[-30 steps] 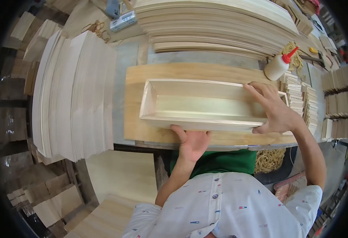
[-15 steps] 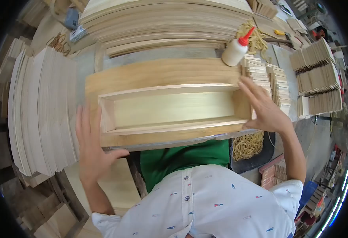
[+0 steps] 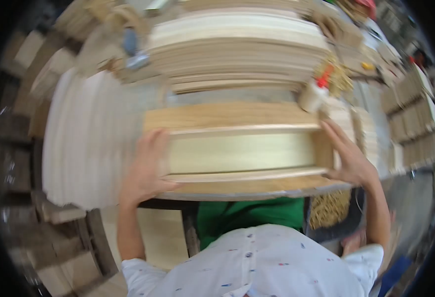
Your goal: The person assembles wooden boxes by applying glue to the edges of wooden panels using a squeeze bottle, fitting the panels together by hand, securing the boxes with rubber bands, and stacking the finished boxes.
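A long, shallow wooden box (image 3: pixel 247 175) with a pale bottom lies open side up on a wooden board (image 3: pixel 227 114) in front of me. My left hand (image 3: pixel 145 171) is at its left end, fingers along the end wall and thumb at the front corner. At the opposite end, my right hand (image 3: pixel 352 161) spans the end wall, with fingers by the back corner and thumb by the front one. The box sits gripped between both hands. Behind its right back corner stands a white squeeze bottle (image 3: pixel 312 97) with a red nozzle, blurred here.
Tall stacks of thin boards stand at the left (image 3: pixel 86 143) and at the back (image 3: pixel 237 54). Small wooden pieces (image 3: pixel 410 111) are stacked on the right. Yellowish bands form a pile (image 3: pixel 345 85) behind the bottle and fill a dark bin (image 3: pixel 330 208) below the table edge.
My left hand, which was beside the box's left end with fingers stretched, has closed in on that end. My right hand stays at the right end. The whole view has shifted.
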Demonstrator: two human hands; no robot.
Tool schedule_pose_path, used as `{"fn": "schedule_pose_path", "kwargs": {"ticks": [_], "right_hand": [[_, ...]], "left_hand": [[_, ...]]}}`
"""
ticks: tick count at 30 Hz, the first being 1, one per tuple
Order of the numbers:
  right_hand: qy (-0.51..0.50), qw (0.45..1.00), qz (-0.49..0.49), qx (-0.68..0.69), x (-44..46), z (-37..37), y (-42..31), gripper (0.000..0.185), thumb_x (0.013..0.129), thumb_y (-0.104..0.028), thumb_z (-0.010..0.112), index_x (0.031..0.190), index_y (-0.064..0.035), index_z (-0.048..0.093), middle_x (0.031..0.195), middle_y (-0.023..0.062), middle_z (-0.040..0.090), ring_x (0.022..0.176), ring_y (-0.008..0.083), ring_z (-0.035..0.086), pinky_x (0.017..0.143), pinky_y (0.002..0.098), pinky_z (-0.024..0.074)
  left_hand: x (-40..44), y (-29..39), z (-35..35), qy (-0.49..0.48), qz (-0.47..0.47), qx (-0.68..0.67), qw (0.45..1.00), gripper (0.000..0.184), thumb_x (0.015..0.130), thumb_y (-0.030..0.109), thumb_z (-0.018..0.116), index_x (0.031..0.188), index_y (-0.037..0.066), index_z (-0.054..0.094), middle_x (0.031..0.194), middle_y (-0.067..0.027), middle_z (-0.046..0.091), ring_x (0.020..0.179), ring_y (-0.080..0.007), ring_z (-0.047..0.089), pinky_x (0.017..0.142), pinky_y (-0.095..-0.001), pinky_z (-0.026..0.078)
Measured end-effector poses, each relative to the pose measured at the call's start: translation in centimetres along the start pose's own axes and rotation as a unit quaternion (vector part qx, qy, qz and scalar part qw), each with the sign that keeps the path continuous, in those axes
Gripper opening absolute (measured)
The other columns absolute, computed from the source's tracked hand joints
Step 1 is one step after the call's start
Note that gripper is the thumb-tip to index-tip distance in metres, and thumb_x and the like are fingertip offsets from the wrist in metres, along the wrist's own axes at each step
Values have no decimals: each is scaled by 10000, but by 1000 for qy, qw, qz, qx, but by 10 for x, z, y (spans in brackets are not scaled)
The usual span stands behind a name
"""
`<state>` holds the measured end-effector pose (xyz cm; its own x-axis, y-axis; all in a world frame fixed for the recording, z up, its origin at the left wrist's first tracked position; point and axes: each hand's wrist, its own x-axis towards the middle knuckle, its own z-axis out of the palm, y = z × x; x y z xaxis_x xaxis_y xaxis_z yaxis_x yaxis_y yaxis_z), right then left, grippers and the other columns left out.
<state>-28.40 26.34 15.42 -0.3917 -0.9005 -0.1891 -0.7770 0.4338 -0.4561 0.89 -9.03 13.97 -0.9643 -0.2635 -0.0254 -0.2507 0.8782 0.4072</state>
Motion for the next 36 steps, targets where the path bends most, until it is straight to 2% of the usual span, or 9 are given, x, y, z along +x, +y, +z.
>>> {"fn": "schedule_pose_path", "kwargs": {"ticks": [9, 16, 18, 20, 23, 25, 29, 33, 36], "right_hand": [[-12, 1000, -14, -8, 17, 20, 8, 1151, 492, -119, 805, 1480, -48, 219, 1485, 216, 279, 1375, 378, 294, 1111, 405, 308], [-48, 996, -73, -3, 42, 3, 26, 827, 726, -140, 711, 1438, 2, 318, 1425, 212, 386, 1332, 341, 369, 1088, 383, 306], [-29, 997, -69, 18, 62, 5, 27, 725, 774, -124, 680, 1413, 17, 368, 1383, 213, 449, 1304, 321, 411, 1071, 365, 320], [-74, 993, 8, 90, 80, 22, 24, 588, 816, -77, 633, 1363, 22, 442, 1231, 194, 575, 1190, 252, 505, 1014, 314, 357], [-79, 997, -11, -6, 95, 25, 20, 359, 849, -25, 568, 1206, 13, 577, 966, 101, 652, 913, 159, 573, 833, 269, 435], [-93, 993, -9, -69, 103, 25, 14, 287, 872, -29, 546, 1149, 4, 612, 901, 55, 655, 832, 122, 570, 764, 267, 452], [-64, 982, -113, 134, 91, 31, -38, 232, 872, 8, 531, 1071, 12, 650, 850, 51, 646, 801, 117, 567, 729, 257, 443], [-84, 962, -243, 95, 88, 66, -140, 373, 770, 4, 599, 1141, -10, 628, 897, 107, 665, 771, 160, 598, 707, 280, 459], [-41, 927, -372, 30, 81, 126, -209, 513, 667, -17, 622, 1179, -37, 609, 870, 156, 662, 745, 273, 640, 663, 356, 509]], "left_hand": [[-12, -5, 19, -1, -33, -115, 993, 1091, 570, 273, 835, 1464, 77, 241, 1436, -217, 255, 1343, -388, 279, 1111, -422, 298], [-31, -14, 44, 21, -55, -221, 973, 1131, 589, 278, 846, 1485, 85, 186, 1499, -214, 146, 1394, -391, 192, 1130, -433, 264], [-44, -6, 58, 157, -105, -270, 944, 1136, 627, 345, 848, 1484, 68, 156, 1526, -200, 67, 1414, -393, 138, 1136, -446, 247], [-54, 4, 90, 307, -124, -228, 916, 948, 727, 333, 803, 1445, 44, 256, 1476, -200, 228, 1349, -373, 300, 1088, -423, 323], [-81, 45, 118, 545, -252, -279, 749, 402, 845, 117, 687, 1196, 28, 514, 1104, -122, 527, 982, -200, 549, 860, -322, 456], [-105, 67, 147, 488, -265, -351, 754, 341, 840, 124, 692, 1130, 35, 537, 1035, -90, 525, 925, -167, 558, 802, -318, 474], [-142, 111, 169, 252, -194, -464, 827, 270, 806, 184, 724, 978, 35, 578, 904, -95, 600, 772, -217, 614, 717, -349, 502], [-181, 142, 147, 160, -211, -534, 803, 671, 794, 247, 743, 1333, 15, 418, 1141, -177, 580, 997, -273, 596, 854, -361, 488], [-205, 147, 165, 419, -338, -582, 609, 657, 867, 292, 673, 1383, 28, 363, 1278, -140, 523, 1185, -225, 504, 978, -366, 426]]}}
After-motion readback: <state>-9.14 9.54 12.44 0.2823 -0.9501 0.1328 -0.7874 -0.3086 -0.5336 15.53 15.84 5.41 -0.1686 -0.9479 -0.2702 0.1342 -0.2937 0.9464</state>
